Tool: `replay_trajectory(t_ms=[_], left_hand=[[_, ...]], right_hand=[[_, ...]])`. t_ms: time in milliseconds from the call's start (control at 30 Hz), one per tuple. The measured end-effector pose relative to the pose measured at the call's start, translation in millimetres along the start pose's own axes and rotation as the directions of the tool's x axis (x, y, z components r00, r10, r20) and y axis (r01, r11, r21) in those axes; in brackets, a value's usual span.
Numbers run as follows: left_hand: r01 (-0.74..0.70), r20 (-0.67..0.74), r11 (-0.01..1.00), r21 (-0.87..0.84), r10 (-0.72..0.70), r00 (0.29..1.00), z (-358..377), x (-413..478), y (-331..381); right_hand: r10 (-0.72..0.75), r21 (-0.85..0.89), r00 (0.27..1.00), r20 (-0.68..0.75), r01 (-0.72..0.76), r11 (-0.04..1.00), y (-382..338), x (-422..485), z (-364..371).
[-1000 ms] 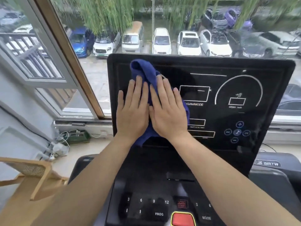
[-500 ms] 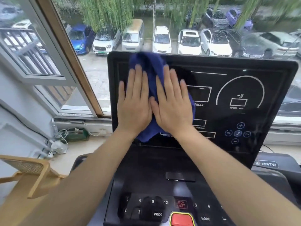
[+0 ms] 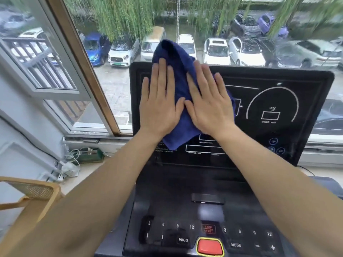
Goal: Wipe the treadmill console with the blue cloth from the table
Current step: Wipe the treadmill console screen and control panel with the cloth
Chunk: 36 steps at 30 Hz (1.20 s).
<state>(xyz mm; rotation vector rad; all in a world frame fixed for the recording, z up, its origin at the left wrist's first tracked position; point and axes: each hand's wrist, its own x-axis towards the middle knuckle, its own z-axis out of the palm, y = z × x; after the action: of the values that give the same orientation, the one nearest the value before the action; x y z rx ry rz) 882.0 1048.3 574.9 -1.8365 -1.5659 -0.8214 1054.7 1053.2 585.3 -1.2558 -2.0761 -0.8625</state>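
Wiping is underway: the left hand (image 3: 159,104) and right hand (image 3: 209,106), both flat and spread, press the blue cloth (image 3: 178,75) against the treadmill console (image 3: 278,141). I judge the next stroke should sweep toward three o'clock.

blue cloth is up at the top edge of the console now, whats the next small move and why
Probably slide both flat hands, left hand and right hand, rightward with the blue cloth. It covers only the left part of the console, and its top already overhangs the upper edge, while the speed dial side lies uncovered.
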Motion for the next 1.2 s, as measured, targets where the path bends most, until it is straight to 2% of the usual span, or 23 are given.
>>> replay_trajectory(t_ms=[67,133,233,300,367,500,567,667,733,800,867,933,1000,1100,1200], left_hand=[[-0.042,0.037,0.999,-0.014,0.042,0.998,4,-13,8],[-0.102,0.123,0.994,-0.032,0.106,0.987,6,-60,13],[-0.15,0.268,0.989,-0.003,0.145,0.952,1,-140,-4],[-0.125,0.336,0.991,0.042,0.104,0.936,-7,-153,-20],[-0.052,0.28,0.996,0.077,0.028,0.96,-8,-125,-32],[0.114,0.069,0.992,0.047,-0.117,0.991,-10,-23,-48],[0.126,0.018,0.991,0.04,-0.127,0.992,-13,2,-47],[0.059,0.026,0.998,0.021,-0.059,0.998,-7,-25,-28],[-0.037,0.089,0.999,-0.002,0.037,0.995,-2,-73,-12],[-0.09,0.162,0.995,-0.043,0.096,0.982,1,-118,2],[-0.065,0.208,0.997,-0.049,0.074,0.975,2,-136,12],[-0.007,0.206,0.999,-0.053,0.018,0.978,3,-121,17],[-0.003,0.136,0.997,-0.074,0.013,0.991,5,-81,22],[-0.037,0.019,0.995,-0.09,0.039,0.999,6,-9,47],[-0.106,-0.006,0.99,-0.097,0.106,0.994,11,8,81]], right_hand=[[0.054,0.016,0.998,0.026,-0.054,0.998,-7,-24,1],[0.014,0.024,0.995,0.099,-0.017,1.0,-26,-68,5],[-0.202,0.049,0.956,0.214,0.196,0.979,-59,-125,11],[-0.337,0.074,0.918,0.208,0.329,0.941,-68,-120,15],[-0.378,0.05,0.912,0.163,0.375,0.926,-67,-79,14],[-0.174,0.001,0.983,0.061,0.174,0.985,-46,16,5],[-0.066,0.001,0.997,0.027,0.066,0.998,-38,30,3],[0.026,0.036,0.999,0.045,-0.028,0.999,-42,-1,7],[-0.028,0.042,0.994,0.105,0.024,0.999,-54,-46,12],[-0.155,0.023,0.972,0.175,0.153,0.988,-63,-92,13],[-0.254,0.01,0.948,0.193,0.257,0.966,-60,-110,13],[-0.276,-0.003,0.945,0.175,0.281,0.96,-44,-94,11],[-0.216,-0.031,0.968,0.128,0.222,0.975,-18,-61,4],[-0.038,-0.072,0.998,0.056,0.042,0.997,36,-27,-8],[0.093,-0.069,0.994,0.056,-0.089,0.994,64,-45,-14]])
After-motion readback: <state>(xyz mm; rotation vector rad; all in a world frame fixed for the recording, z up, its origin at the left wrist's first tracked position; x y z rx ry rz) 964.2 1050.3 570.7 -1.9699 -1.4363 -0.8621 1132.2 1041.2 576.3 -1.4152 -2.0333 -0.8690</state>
